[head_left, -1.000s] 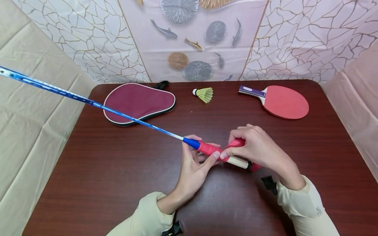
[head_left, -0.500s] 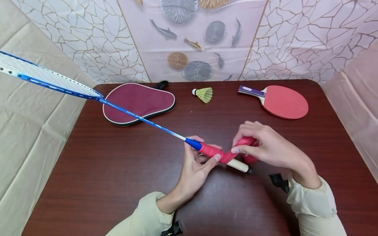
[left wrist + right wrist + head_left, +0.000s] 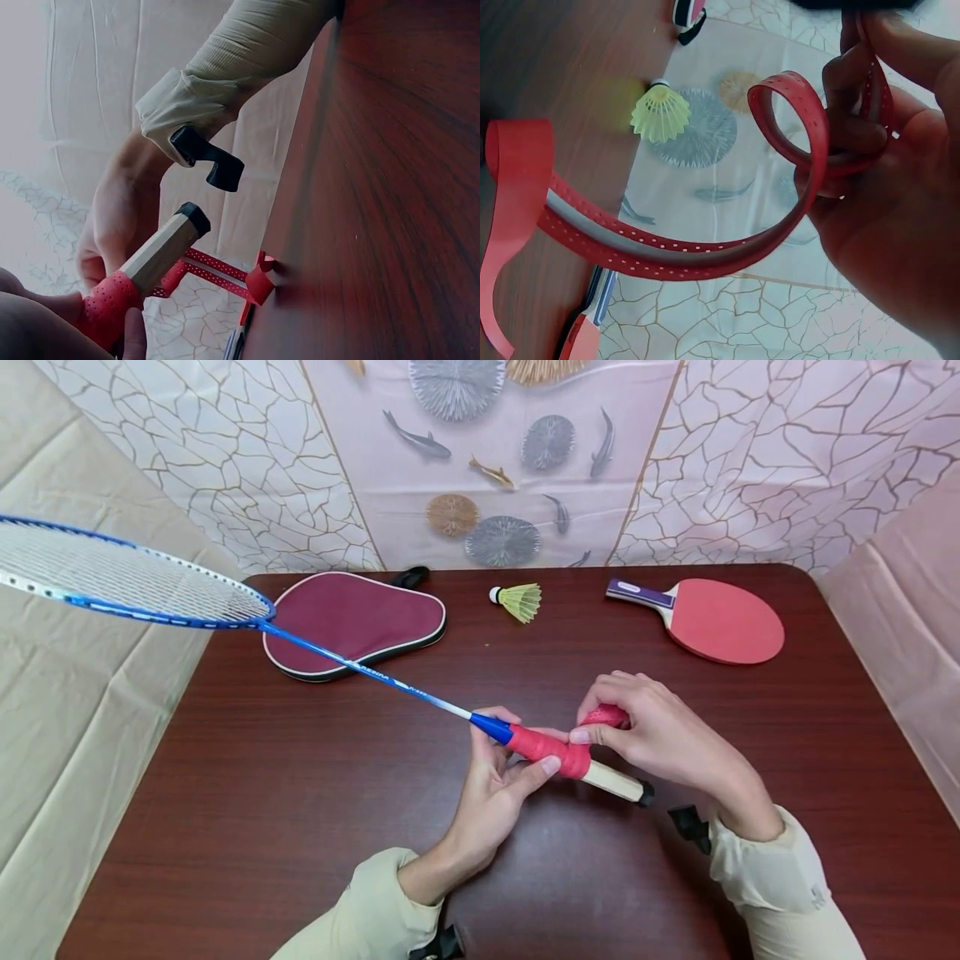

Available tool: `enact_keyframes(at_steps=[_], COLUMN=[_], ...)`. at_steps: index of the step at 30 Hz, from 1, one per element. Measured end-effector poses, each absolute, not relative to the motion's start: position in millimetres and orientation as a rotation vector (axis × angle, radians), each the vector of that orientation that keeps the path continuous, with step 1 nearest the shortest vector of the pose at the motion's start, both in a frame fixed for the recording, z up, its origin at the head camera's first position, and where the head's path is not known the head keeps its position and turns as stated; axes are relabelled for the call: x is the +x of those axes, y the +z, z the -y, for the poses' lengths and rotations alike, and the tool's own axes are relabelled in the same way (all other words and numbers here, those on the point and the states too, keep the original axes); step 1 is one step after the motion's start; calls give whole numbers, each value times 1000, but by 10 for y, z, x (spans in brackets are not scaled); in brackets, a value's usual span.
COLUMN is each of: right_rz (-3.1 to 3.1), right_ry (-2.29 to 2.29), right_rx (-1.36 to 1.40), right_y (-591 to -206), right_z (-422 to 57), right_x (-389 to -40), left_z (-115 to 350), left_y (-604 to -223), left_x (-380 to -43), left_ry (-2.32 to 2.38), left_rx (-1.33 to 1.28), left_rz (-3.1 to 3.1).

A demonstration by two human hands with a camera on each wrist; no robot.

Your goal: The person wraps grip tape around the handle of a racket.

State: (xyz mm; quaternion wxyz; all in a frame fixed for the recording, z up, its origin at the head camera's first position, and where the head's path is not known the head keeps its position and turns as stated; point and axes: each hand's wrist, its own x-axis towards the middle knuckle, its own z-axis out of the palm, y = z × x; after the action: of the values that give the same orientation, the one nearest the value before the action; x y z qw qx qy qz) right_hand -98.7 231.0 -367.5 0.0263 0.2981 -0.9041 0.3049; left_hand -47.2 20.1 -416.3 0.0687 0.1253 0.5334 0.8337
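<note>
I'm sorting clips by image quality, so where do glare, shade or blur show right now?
Head view: a pale sheen on the table, low centre. Left wrist view: the cloth is washed out at upper left. Right wrist view: the right hand is in shade against a brighter backdrop, and a blurred dark shape cuts into the top edge.

The left hand [image 3: 491,793] holds a badminton racket [image 3: 367,671] whose handle [image 3: 615,782] is partly wrapped in red grip tape [image 3: 547,750]; the right hand [image 3: 667,735] pinches the unwound tape. Bare wood runs down to a black butt cap [image 3: 646,793]. Behind, on the table [image 3: 337,793], lie a maroon paddle case [image 3: 356,610], a yellow shuttlecock [image 3: 519,602] and a red table tennis paddle [image 3: 726,620].
</note>
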Motion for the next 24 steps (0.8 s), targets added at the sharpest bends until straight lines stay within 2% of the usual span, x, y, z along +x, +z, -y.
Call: enact_keyframes(at_steps=[9,18,24], right_rz=[2970,3066,3035], right_ry=[1140,1247,1191], right_rx=[887,1088,1094], right_y=[-3686,-3669,-3670], right_z=[-2319,-2339,-2350], right_x=[-953,-960,-956], left_z=[-200,-150,-159], left_y=[-4196,-4182,-4173], left_x=[-469,-509,-515], left_ry=[2484,2482,2580], left_rx=[338,403,438], left_rz=[-1671,-1822,-1761])
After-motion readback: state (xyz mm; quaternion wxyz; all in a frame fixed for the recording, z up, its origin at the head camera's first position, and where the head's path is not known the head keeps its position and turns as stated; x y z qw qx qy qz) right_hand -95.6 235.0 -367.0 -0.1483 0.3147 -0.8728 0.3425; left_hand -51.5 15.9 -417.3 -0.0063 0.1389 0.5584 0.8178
